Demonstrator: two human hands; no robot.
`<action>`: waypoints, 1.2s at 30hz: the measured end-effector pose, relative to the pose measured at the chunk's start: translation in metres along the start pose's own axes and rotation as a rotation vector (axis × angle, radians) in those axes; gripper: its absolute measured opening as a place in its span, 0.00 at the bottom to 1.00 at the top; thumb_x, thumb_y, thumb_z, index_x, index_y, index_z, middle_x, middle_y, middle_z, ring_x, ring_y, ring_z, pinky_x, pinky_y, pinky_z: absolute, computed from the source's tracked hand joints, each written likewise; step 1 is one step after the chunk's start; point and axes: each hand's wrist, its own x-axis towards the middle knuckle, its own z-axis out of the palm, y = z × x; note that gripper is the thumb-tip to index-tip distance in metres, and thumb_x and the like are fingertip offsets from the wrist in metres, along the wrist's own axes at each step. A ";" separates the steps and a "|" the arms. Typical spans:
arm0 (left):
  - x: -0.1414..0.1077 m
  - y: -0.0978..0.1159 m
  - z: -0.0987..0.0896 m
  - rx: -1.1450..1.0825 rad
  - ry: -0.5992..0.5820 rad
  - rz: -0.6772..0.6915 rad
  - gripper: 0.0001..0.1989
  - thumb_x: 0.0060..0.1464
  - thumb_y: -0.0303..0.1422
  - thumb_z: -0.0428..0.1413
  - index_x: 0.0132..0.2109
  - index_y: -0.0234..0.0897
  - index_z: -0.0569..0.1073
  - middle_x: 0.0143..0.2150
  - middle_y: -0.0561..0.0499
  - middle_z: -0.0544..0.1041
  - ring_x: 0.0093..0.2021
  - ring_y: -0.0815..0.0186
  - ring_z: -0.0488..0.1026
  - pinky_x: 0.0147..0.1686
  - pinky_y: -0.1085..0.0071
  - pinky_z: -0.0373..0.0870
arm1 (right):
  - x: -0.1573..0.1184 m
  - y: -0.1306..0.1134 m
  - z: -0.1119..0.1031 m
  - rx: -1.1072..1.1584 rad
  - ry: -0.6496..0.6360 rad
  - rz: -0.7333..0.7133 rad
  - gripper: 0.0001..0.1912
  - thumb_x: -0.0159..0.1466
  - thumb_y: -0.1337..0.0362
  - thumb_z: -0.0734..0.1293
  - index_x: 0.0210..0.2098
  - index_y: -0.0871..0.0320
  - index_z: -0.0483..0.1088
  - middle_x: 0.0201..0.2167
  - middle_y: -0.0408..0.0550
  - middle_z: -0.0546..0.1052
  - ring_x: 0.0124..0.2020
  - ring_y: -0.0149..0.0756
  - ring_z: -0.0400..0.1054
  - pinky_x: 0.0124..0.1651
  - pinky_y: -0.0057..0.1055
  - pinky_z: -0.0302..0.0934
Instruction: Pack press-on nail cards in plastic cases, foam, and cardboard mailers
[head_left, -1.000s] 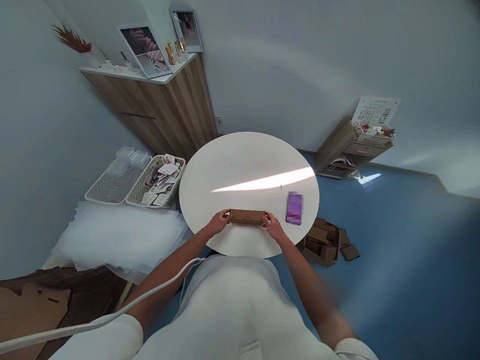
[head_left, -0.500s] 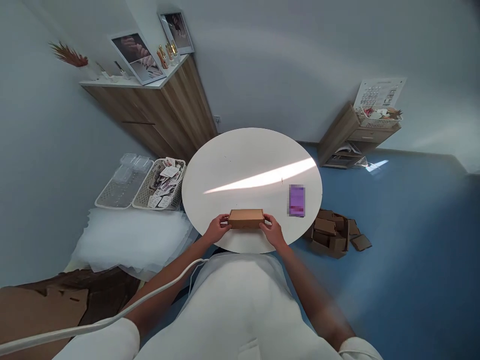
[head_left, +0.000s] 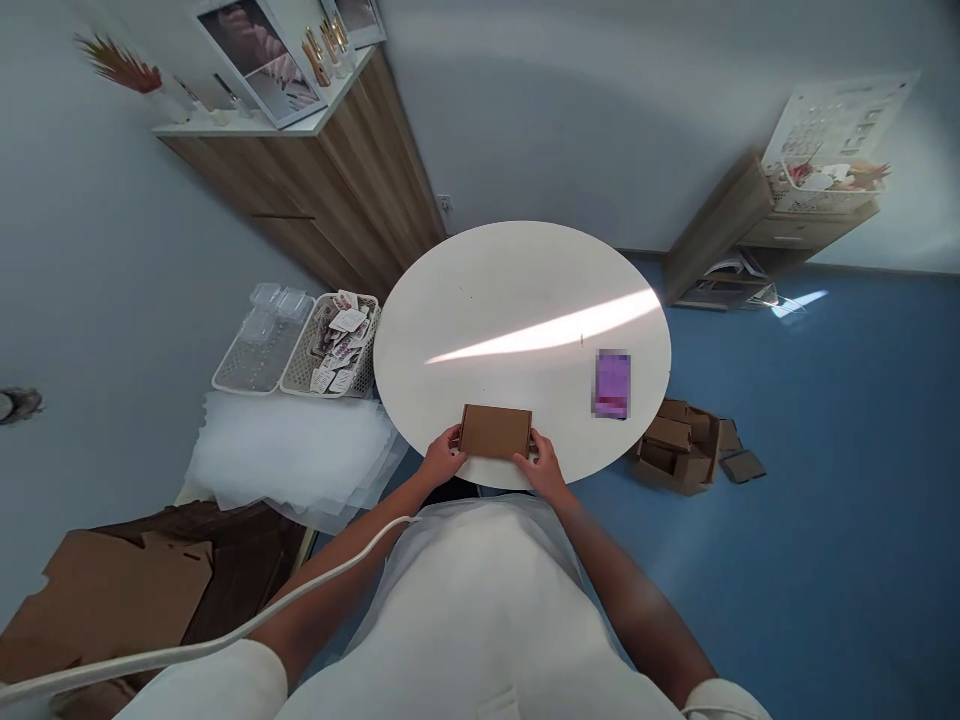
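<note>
A small brown cardboard box (head_left: pixel 495 432) with its lid closed is at the near edge of the round white table (head_left: pixel 517 270). My left hand (head_left: pixel 442 458) grips its left end, fingers at the side and thumb at the near corner. On the opposite end my right hand (head_left: pixel 541 465) holds it the same way. The box's broad top faces me; whether its underside touches the table I cannot tell. A purple item (head_left: pixel 613 384), blurred out, lies on the table to the right of the box.
Left of the table are a basket of cards (head_left: pixel 330 345), clear plastic containers (head_left: pixel 262 340) and white translucent sheets (head_left: pixel 289 445). Flattened cardboard (head_left: pixel 112 600) lies nearer me. Several brown boxes (head_left: pixel 679 445) sit on the blue floor at right. A white cable (head_left: pixel 322 578) crosses my left arm.
The box has tipped so that its top faces me more fully, still held by both hands. My view has shifted slightly, moving the room's furniture in the frame.
</note>
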 end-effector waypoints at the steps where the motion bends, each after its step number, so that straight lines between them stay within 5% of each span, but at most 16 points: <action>1: 0.000 0.000 0.000 0.006 0.004 0.001 0.29 0.44 0.29 0.53 0.56 0.34 0.60 0.52 0.43 0.69 0.49 0.60 0.69 0.46 0.64 0.67 | 0.001 0.001 0.000 -0.010 -0.010 0.015 0.35 0.51 0.56 0.64 0.57 0.55 0.54 0.52 0.52 0.62 0.50 0.40 0.62 0.48 0.35 0.60; 9: 0.009 -0.001 -0.007 0.069 0.036 -0.158 0.30 0.46 0.38 0.55 0.56 0.32 0.60 0.50 0.40 0.70 0.41 0.61 0.72 0.43 0.65 0.66 | 0.009 -0.002 0.003 -0.118 0.008 0.093 0.35 0.53 0.55 0.62 0.58 0.57 0.51 0.51 0.53 0.62 0.49 0.39 0.62 0.50 0.34 0.58; 20: 0.034 -0.005 -0.028 0.152 -0.113 0.024 0.32 0.43 0.38 0.56 0.56 0.33 0.60 0.43 0.44 0.72 0.37 0.62 0.71 0.39 0.66 0.67 | 0.014 -0.010 0.023 -0.161 0.088 0.139 0.33 0.53 0.62 0.62 0.58 0.55 0.51 0.50 0.51 0.64 0.51 0.39 0.59 0.51 0.36 0.56; 27: 0.043 0.001 -0.027 0.175 -0.186 0.122 0.32 0.44 0.35 0.54 0.57 0.36 0.57 0.49 0.45 0.70 0.44 0.60 0.68 0.43 0.66 0.65 | 0.008 -0.020 0.026 -0.144 0.162 0.174 0.34 0.52 0.65 0.62 0.58 0.54 0.51 0.50 0.50 0.65 0.49 0.38 0.61 0.50 0.36 0.57; 32: 0.039 0.018 -0.023 0.151 -0.242 0.105 0.34 0.42 0.36 0.56 0.57 0.36 0.58 0.48 0.44 0.70 0.43 0.60 0.69 0.41 0.67 0.66 | -0.001 -0.027 0.012 -0.198 0.167 0.200 0.35 0.50 0.62 0.65 0.57 0.52 0.52 0.49 0.48 0.67 0.48 0.40 0.62 0.46 0.35 0.59; 36: 0.036 0.044 0.003 0.141 -0.303 0.109 0.36 0.41 0.44 0.56 0.57 0.36 0.59 0.44 0.45 0.72 0.40 0.60 0.70 0.39 0.67 0.66 | -0.025 -0.020 -0.021 -0.224 0.231 0.214 0.31 0.53 0.54 0.64 0.55 0.53 0.56 0.46 0.49 0.70 0.45 0.41 0.65 0.44 0.35 0.59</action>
